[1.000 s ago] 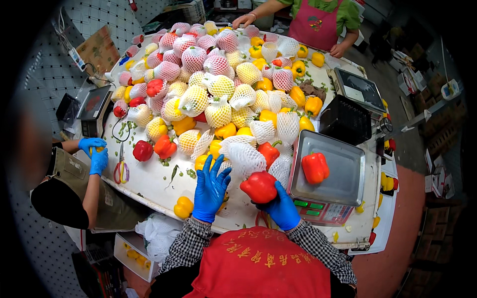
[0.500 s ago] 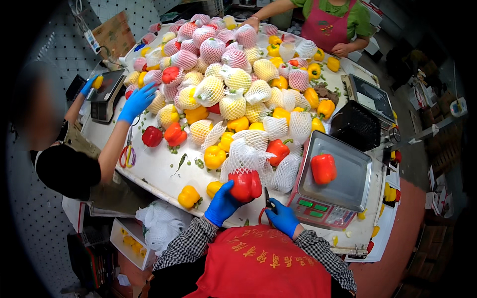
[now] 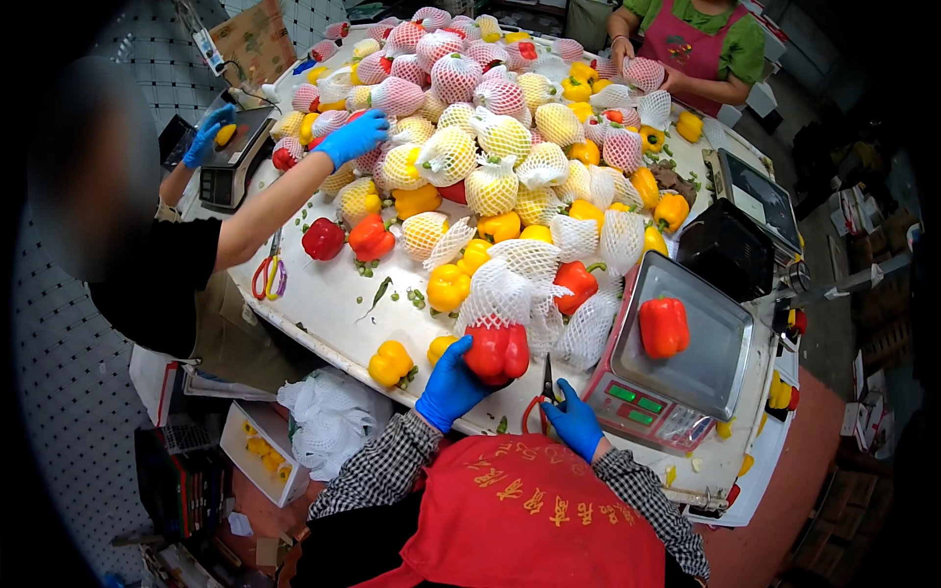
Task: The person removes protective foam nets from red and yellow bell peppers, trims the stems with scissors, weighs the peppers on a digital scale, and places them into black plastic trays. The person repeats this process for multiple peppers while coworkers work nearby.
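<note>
My left hand (image 3: 453, 387) is closed around a red bell pepper (image 3: 497, 355). White foam netting (image 3: 498, 299) covers the pepper's far end, while its lobed near end is bare. Beside a pair of scissors (image 3: 547, 377) with red handles is my right hand (image 3: 575, 423), thumb and forefinger apart at the handles. The scissors lie on the table, blades pointing away from me. More empty foam nets (image 3: 578, 333) lie just beyond. A yellow pepper (image 3: 390, 364) rests left of my left hand. Another red pepper (image 3: 665, 327) sits on the scale (image 3: 711, 353) to my right.
Netted and bare peppers (image 3: 495, 137) are heaped across the table (image 3: 323, 304). At the left, a co-worker's gloved hand (image 3: 355, 137) reaches into the heap; another co-worker (image 3: 691, 49) holds a netted pepper at the far right. A black basket (image 3: 727, 250) stands behind the scale.
My right fingers have loosened from the scissors, which stay in place. The left co-worker's arm reaches farther into the heap. The far co-worker now holds a netted pepper in both hands. My view has shifted slightly.
</note>
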Demonstrator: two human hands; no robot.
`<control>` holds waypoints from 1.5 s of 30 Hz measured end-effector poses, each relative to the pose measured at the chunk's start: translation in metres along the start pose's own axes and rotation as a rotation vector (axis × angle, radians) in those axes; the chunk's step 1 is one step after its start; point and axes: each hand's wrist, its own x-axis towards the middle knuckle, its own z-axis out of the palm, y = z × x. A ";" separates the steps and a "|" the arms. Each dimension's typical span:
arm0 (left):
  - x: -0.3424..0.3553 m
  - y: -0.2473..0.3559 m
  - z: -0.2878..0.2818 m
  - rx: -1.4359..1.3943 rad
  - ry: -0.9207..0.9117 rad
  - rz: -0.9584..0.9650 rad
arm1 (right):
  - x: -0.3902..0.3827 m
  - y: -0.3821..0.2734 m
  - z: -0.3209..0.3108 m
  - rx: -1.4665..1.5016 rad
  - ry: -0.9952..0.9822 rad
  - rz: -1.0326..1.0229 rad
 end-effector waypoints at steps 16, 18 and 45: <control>-0.010 0.025 0.010 1.417 0.171 0.516 | -0.030 -0.030 -0.020 0.902 -0.565 0.030; -0.015 0.030 0.026 1.723 0.254 0.722 | -0.030 -0.032 -0.020 0.837 -0.593 0.008; -0.044 0.027 0.045 2.033 0.037 0.940 | -0.035 -0.099 -0.036 0.025 -0.126 -0.465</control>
